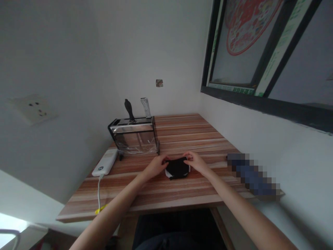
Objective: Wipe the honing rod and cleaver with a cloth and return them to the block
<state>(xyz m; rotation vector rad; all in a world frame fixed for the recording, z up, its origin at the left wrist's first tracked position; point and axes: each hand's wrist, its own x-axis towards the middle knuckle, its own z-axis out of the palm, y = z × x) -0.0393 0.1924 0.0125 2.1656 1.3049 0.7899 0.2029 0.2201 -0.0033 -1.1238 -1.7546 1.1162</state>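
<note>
**Both hands pinch a small black cloth on the wooden table**

The black cloth [177, 168], edged in white along its lower side, lies flat on the wooden table [182, 135] directly between the two hands. The left hand [156, 166] closes its fingertips on the cloth's left upper corner; the right hand [195, 161] pinches the right upper corner, fingers curled down onto the fabric. Most of the cloth spreads just below and between the two grips.

Beyond the left hand, farther along the table, stands a clear-sided knife holder [134, 136] with a dark handle [129, 109] sticking up. To the outside of the left hand lies a white power bank [105, 163] with a white cable [99, 194]. Outside the right hand sits a blurred dark object [251, 175] by the wall.
</note>
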